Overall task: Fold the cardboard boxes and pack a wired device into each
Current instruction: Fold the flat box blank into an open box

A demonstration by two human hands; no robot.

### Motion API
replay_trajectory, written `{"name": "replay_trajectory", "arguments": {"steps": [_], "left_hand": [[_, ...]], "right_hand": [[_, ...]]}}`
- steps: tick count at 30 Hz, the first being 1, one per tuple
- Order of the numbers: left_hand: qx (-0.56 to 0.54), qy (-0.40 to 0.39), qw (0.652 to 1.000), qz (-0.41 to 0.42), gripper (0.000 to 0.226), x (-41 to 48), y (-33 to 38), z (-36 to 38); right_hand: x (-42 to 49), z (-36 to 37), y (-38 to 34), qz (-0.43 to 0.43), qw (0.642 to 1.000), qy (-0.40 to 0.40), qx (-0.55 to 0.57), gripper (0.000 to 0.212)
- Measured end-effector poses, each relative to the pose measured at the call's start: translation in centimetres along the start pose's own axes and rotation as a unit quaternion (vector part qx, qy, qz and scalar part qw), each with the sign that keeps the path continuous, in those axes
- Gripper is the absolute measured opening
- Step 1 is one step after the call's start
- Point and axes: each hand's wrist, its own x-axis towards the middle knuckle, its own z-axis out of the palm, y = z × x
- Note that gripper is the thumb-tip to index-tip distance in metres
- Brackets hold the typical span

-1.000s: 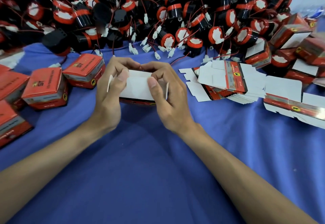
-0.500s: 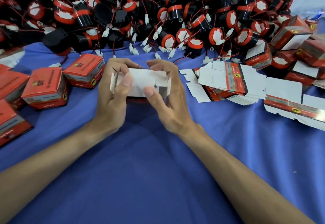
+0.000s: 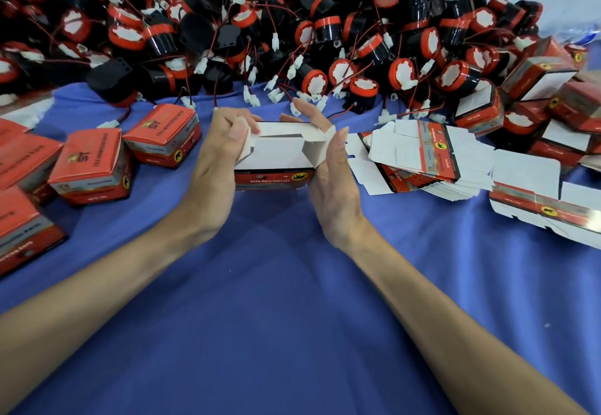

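Cardboard box [image 3: 276, 157] sits between both hands, likely so its end flaps fold inward: left hand [image 3: 221, 160] grips its nine-o'clock end, right hand [image 3: 336, 183], flat-fingered, presses the three-o'clock flap.

Thin card is noted for the cardboard box [image 3: 276, 154]: inner face plain matt white, outer face printed red with a slight sheen. The bench [image 3: 292, 317] is covered in blue cloth, matt, softly creased. The wired devices [image 3: 327, 32] are cased in glossy black plastic; white plastic connectors [image 3: 275, 41] are fitted.
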Motion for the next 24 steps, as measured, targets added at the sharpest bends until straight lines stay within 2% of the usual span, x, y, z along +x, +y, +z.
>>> {"name": "replay_trajectory", "arguments": {"steps": [1, 3, 5, 9, 13, 14, 17, 19, 22, 24], "left_hand": [[-0.016, -0.005, 1.0, -0.004, 0.019, 0.0, 0.1, 0.0], [-0.028, 0.008, 0.999, -0.015, 0.019, 0.0, 0.0, -0.2], [-0.032, 0.019, 0.999, -0.017, 0.019, 0.3, 0.0, -0.4], [0.009, 0.042, 0.999, -0.009, 0.027, 0.4, 0.2, -0.3], [0.045, 0.057, 0.997, -0.037, 0.025, 0.4, 0.5, -0.2], [0.044, 0.055, 0.996, -0.044, 0.029, 0.5, 0.6, -0.2], [0.042, 0.036, 0.998, -0.04, 0.068, 0.3, 0.9, -0.2], [0.022, 0.02, 0.999, -0.034, 0.078, 0.2, 1.0, -0.4], [-0.015, -0.002, 0.997, -0.07, 0.066, 0.6, 1.1, -1.0], [-0.008, -0.022, 0.995, -0.098, 0.042, 1.0, 1.2, -1.2]], "right_hand": [[-0.2, -0.4, 0.4, -0.005, 1.0, -0.009, 0.013, 0.046], [-0.6, -0.7, 0.5, 0.005, 0.999, -0.015, -0.049, 0.046], [-0.8, -0.4, 0.3, 0.019, 0.996, -0.005, -0.092, 0.023], [-0.2, -0.2, 0.3, 0.047, 0.996, -0.047, -0.067, 0.036], [0.1, -0.1, 0.7, 0.062, 0.993, -0.035, -0.09, 0.023], [0.1, -0.2, 0.8, 0.058, 0.993, -0.028, -0.098, 0.02], [0.2, -0.3, 0.7, 0.06, 0.994, -0.036, -0.086, 0.018], [0.1, -0.1, 0.6, 0.059, 0.995, -0.038, -0.067, 0.02], [0.0, 0.3, 0.3, 0.058, 0.997, -0.031, -0.046, 0.024], [0.0, 0.5, 0.1, 0.064, 0.996, -0.026, -0.048, 0.027]]}}
